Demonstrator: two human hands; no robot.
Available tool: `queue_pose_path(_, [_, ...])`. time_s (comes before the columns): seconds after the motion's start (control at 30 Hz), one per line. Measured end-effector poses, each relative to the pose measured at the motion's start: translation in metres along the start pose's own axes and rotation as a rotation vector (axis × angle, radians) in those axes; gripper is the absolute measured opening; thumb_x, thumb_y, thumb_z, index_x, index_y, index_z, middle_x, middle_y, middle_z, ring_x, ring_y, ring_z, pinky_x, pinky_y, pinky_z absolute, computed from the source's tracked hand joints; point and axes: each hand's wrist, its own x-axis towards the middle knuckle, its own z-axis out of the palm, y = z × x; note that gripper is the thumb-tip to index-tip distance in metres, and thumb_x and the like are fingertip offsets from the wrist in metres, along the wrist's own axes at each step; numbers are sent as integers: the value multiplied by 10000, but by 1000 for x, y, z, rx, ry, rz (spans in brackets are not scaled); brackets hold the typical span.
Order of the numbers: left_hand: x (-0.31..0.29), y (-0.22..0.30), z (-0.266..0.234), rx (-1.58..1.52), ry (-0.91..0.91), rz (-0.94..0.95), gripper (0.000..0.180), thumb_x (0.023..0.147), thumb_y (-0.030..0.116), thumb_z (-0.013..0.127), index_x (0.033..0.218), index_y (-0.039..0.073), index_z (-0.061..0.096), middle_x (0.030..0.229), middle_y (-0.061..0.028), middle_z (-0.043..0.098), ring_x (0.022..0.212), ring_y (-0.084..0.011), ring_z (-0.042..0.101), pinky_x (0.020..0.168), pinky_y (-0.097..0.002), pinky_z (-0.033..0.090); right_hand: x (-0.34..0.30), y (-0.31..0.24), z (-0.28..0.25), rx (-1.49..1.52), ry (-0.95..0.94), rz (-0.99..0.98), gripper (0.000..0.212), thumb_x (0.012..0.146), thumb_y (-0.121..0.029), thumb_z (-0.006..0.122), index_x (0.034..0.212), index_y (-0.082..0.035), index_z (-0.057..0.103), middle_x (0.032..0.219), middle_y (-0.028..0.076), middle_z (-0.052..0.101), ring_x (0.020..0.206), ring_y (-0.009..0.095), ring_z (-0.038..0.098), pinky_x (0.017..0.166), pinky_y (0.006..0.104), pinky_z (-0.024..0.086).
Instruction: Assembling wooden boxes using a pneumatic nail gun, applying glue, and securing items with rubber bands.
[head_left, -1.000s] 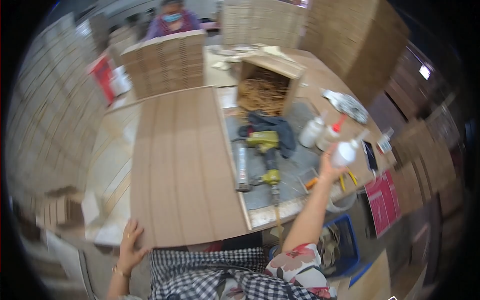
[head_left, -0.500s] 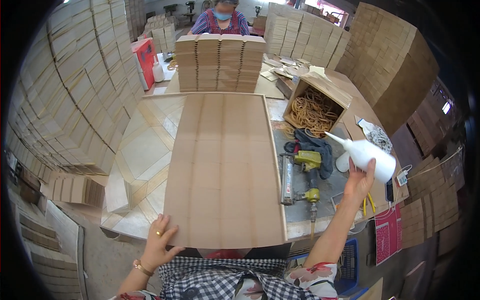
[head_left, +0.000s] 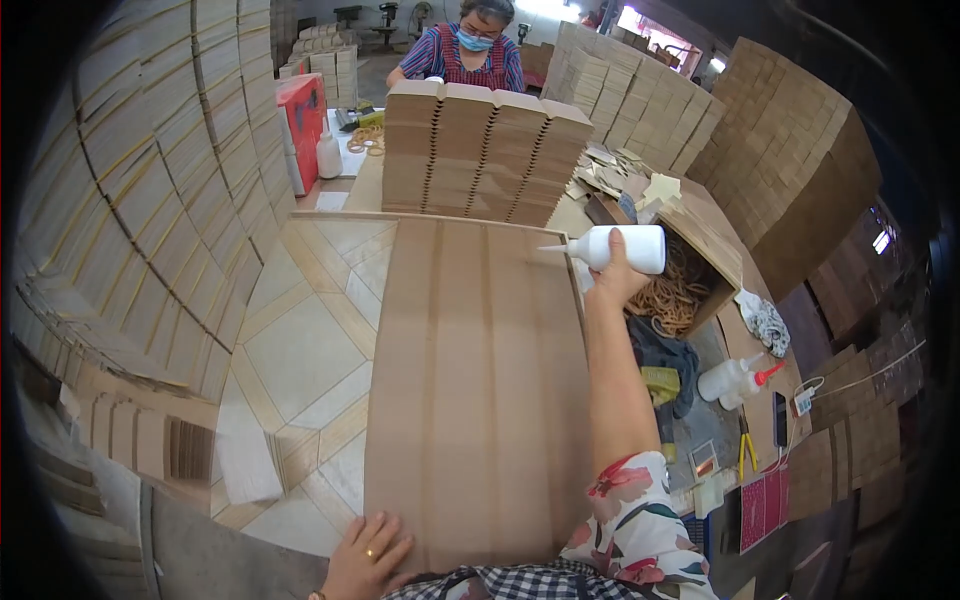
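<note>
Head camera, looking down over a workshop bench [head_left: 300, 375]: the right hand [head_left: 617, 280] held a white squeeze bottle [head_left: 635, 249] on its side, its fingers clamped around the body. The bottle was above the far right corner of a large brown panel [head_left: 480, 390], its tapered nozzle [head_left: 553, 248] aimed left and nearly level; whether the tip touched the panel could not be told.

The left hand [head_left: 367, 560] rested at the panel's near left corner, fingers slightly apart and gripping nothing, a gold ring on one. The panel showed long darker lines running away from the wearer, with a narrow raised strip [head_left: 430, 216] along its far edge.

Good handling here probably called for tipping the nozzle down close to the surface, squeezing gently and evenly, and drawing the bottle along steadily, with the left palm keeping the panel from sliding and the right sleeve clear of it.

Beyond the panel stood a stack of brown boards [head_left: 480, 150] with notched edges; a masked co-worker [head_left: 490, 60] was behind it. To the right, a tilted wooden box [head_left: 712, 255] held tan rubber bands [head_left: 668, 290], and yellow-handled pliers [head_left: 746, 450] lay nearer the wearer.
</note>
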Motion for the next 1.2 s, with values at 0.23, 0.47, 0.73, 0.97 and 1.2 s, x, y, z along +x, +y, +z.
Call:
queue_pose_path(0.23, [-7,0,0,-85,-71,-8,478,834,311,500,1251,79,517,1368,-177,416,1279,-373,374,1037,-536,292,0,56,42,-143,102,-166,832,611,-160,854,1214,34,313,1162,203,526,1041,323,557,924,392,469])
queue_pose_path(0.47, [-6,0,2,-72,-118,-20,469,802,297,475,1215,84,542,1342,-187,440,1260,-373,397,1034,-526,305,11,81,52,-296,114,-249,821,617,-203,856,1194,57,334,1135,224,541,1029,335,565,909,408,460])
queue_pose_path(0.73, [-8,1,2,-87,-76,-8,448,818,280,486,1206,66,546,1320,-189,459,1248,-376,410,1040,-516,307,3,69,43,-490,117,-284,808,591,-264,866,1174,45,399,1142,214,563,1045,357,559,926,420,427])
queue_pose_path(0.97, [-5,1,-2,-107,-27,14,461,834,289,514,1230,54,533,1320,-192,457,1246,-372,413,1050,-507,302,-19,40,19,-495,65,-348,799,615,-237,846,1232,13,404,1150,198,575,1058,343,560,933,419,418])
queue_pose_path(1.2, [0,0,3,22,27,-8,553,645,400,729,1124,148,617,1247,-121,537,1203,-328,471,994,-496,361,-51,9,-33,-370,27,-340,713,639,-152,836,1203,21,437,1139,182,580,1026,299,573,911,394,438])
